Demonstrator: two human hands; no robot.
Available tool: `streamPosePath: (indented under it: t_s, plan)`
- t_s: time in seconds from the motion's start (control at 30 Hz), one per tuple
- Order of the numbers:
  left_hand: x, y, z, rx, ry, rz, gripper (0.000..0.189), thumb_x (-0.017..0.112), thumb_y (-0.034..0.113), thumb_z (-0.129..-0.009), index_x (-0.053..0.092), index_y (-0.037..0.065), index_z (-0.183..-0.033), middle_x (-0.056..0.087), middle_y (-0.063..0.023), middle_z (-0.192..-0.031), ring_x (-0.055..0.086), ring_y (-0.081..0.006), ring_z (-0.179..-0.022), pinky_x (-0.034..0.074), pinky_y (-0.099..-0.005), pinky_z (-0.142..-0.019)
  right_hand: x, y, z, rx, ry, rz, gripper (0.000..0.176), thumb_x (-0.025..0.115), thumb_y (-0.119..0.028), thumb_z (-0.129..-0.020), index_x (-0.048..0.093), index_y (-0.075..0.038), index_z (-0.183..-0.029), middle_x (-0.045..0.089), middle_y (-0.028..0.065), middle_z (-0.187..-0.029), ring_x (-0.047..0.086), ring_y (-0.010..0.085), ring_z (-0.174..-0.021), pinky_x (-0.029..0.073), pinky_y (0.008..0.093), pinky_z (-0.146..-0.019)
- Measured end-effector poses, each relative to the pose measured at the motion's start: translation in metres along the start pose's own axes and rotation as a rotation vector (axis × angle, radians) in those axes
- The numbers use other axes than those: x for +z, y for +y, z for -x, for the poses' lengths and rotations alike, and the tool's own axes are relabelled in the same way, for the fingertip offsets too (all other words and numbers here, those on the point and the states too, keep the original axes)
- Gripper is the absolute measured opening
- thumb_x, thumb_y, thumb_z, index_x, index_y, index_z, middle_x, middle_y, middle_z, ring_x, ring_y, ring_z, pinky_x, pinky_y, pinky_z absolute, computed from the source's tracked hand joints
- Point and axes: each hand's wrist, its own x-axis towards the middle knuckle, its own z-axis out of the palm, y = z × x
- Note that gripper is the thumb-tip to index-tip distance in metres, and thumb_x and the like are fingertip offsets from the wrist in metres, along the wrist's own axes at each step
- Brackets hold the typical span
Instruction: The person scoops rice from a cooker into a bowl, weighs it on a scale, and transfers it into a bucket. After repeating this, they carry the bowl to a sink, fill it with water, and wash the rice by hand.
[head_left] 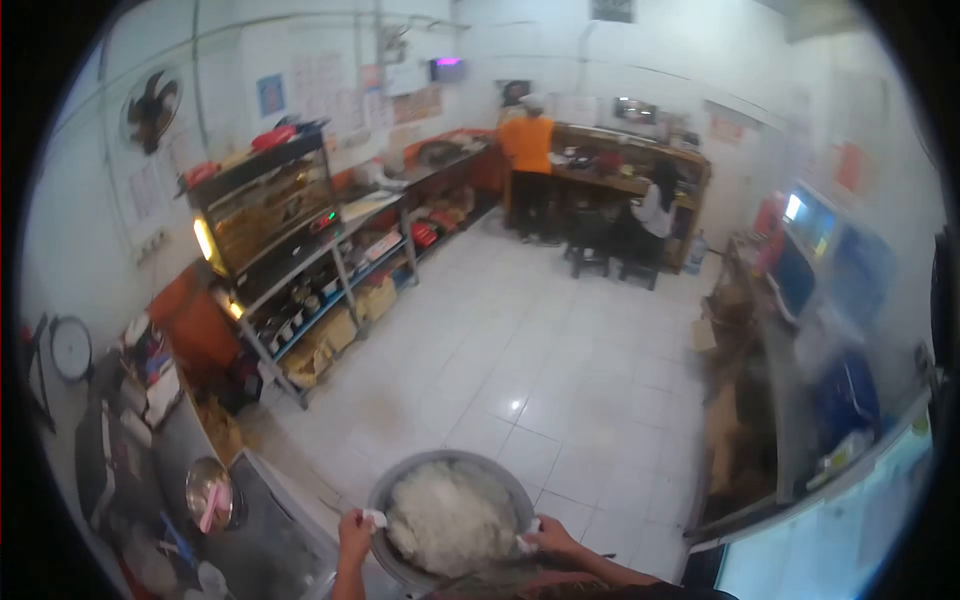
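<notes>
A large round grey pot (pixel 526 497), filled with a whitish steaming mass that looks like rice (pixel 452 520), is at the bottom centre close to my body. My left hand (pixel 355 533) grips its left rim with a white cloth (pixel 375 518) between the fingers and the metal. On the right rim, my right hand (pixel 548 535) holds on in the same way, also with a white cloth (pixel 528 541). Both hands have their fingers closed. To the left of the pot, a metal bowl (pixel 210 487) with a pink utensil stands on a grey counter.
A lit display case (pixel 270 200) tops a metal shelf unit at left. White floor tiles (pixel 480 350) stretch ahead. At the back, a person in orange (pixel 528 145) stands by a wooden counter and another person (pixel 655 212) sits. Cluttered counters (pixel 775 400) line the right.
</notes>
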Motion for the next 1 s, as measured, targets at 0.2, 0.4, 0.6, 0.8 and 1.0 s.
streamPosePath:
  t_s: [0.2, 0.4, 0.6, 0.8, 1.0]
  plan:
    - [-0.020, 0.001, -0.074, -0.191, 0.236, 0.200, 0.009, 0.059, 0.008, -0.083, 0.059, -0.001, -0.082, 0.057, -0.0042, -0.070, 0.052, -0.0128, -0.066, 0.043, -0.0296, -0.061, 0.015, -0.103, -0.154, -0.031, -0.214, 0.109, 0.043, 0.072, -0.014, -0.074, 0.056, 0.003, -0.110, 0.064, 0.0108, -0.085, 0.060, 0.0180, -0.070, 0.048, 0.0337, -0.061]
    - [-0.043, -0.085, -0.239, -0.276, 0.312, 0.023, 0.014, 0.064, 0.012, -0.079, 0.062, -0.001, -0.080, 0.061, -0.0117, -0.070, 0.058, -0.0192, -0.065, 0.047, -0.0333, -0.061, 0.083, -0.091, -0.385, -0.094, -0.397, 0.159, 0.048, 0.075, -0.010, -0.071, 0.056, 0.004, -0.114, 0.065, 0.0128, -0.100, 0.063, 0.0185, -0.083, 0.051, 0.0312, -0.073]
    - [-0.107, -0.085, -0.358, -0.359, 0.303, -0.098, 0.023, 0.062, 0.022, -0.080, 0.063, -0.001, -0.083, 0.064, -0.0183, -0.078, 0.062, -0.0304, -0.072, 0.048, -0.0387, -0.066, 0.173, -0.286, -0.414, 0.090, -0.576, -0.310, 0.053, 0.075, -0.019, -0.074, 0.055, 0.006, -0.116, 0.064, 0.0140, -0.106, 0.061, 0.0222, -0.093, 0.050, 0.0371, -0.081]
    - [-0.162, -0.113, -0.456, -0.438, 0.488, -0.174, 0.024, 0.060, 0.023, -0.082, 0.064, 0.000, -0.082, 0.064, -0.0200, -0.083, 0.062, -0.0340, -0.078, 0.048, -0.0398, -0.069, 0.272, -0.309, -0.591, 0.134, -0.681, 0.086, 0.047, 0.070, -0.018, -0.078, 0.055, 0.004, -0.117, 0.064, 0.0125, -0.105, 0.061, 0.0223, -0.093, 0.050, 0.0346, -0.078]
    - [-0.229, -0.183, -0.523, -0.728, 0.731, -0.065, 0.026, 0.064, 0.025, -0.077, 0.067, 0.001, -0.087, 0.065, -0.0183, -0.084, 0.062, -0.0303, -0.080, 0.048, -0.0380, -0.072, 0.430, -0.430, -0.728, 0.081, -0.946, 0.284, 0.046, 0.064, -0.016, -0.084, 0.049, 0.003, -0.123, 0.060, 0.0137, -0.112, 0.059, 0.0251, -0.098, 0.051, 0.0352, -0.081]
